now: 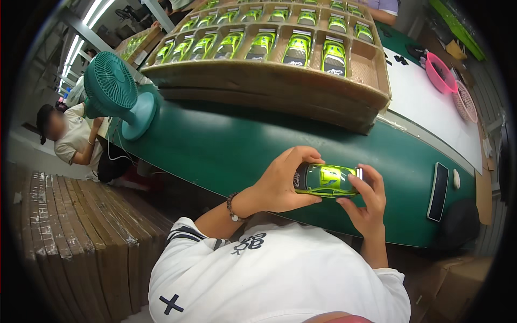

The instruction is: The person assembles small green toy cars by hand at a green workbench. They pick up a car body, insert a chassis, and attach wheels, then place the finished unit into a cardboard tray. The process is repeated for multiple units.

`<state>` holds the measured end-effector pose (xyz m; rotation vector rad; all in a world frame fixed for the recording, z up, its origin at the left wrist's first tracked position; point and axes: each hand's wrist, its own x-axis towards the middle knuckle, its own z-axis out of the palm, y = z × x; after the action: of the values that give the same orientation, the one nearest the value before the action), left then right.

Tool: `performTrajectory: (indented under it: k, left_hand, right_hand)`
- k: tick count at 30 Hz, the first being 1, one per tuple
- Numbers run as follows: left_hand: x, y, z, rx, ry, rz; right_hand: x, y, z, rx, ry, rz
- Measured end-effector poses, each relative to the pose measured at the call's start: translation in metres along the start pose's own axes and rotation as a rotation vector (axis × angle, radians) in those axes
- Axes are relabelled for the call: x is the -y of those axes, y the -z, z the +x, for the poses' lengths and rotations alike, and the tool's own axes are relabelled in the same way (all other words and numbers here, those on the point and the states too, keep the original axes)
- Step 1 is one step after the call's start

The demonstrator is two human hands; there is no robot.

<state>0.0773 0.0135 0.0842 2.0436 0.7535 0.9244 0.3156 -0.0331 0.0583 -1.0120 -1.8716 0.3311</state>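
Over the green table (226, 145), I hold a toy car (326, 180).
Glossy lime-green body, dark windows; left hand (280, 183) and right hand (366, 202) both grip its ends.

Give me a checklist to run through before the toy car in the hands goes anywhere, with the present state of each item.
1. Car held by both hands: ok. Left hand grips one end of the toy car, right hand the other.
2. Car clear of the table: ok, held above its green edge.
3. Free slot in the tray: ok, the slot at the right end of the near row looks empty.
4. Path to the tray: ok, nothing between hands and tray.
5. Car undamaged: cannot tell, only its top shows.
6. Phone out of the way: ok, lying to the right.
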Motion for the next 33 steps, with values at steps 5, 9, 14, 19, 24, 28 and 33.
performTrajectory:
  k: [5, 9, 14, 19, 24, 28, 33]
  left_hand:
    - [-0.006, 0.013, 0.019, -0.412, 0.046, -0.643]
    - [-0.004, 0.028, 0.099, -0.426, -0.393, -0.063]
    - [-0.008, 0.056, 0.180, -0.397, -0.224, -0.111]
    - [-0.008, 0.057, 0.169, -0.297, -0.120, 0.019]
    - [0.016, 0.057, 0.151, -0.356, -0.285, 0.547]
    - [0.022, 0.065, 0.155, -0.239, -0.189, 0.700]
    - [0.019, 0.062, 0.203, 0.046, 0.213, 0.818]
  right_hand:
    - [-0.002, -0.019, 0.023, -0.133, -0.379, 0.381]
    - [-0.002, -0.011, 0.083, -0.101, -0.919, 1.145]
    - [-0.013, 0.003, 0.146, -0.296, -1.050, 1.354]
    - [-0.054, 0.023, 0.175, -0.244, -1.084, 1.350]
    - [-0.052, 0.049, 0.190, 0.042, -1.262, 1.212]
    - [-0.056, 0.065, 0.189, -0.043, -1.108, 0.821]
    - [-0.075, 0.066, 0.171, 0.041, -0.744, 0.118]
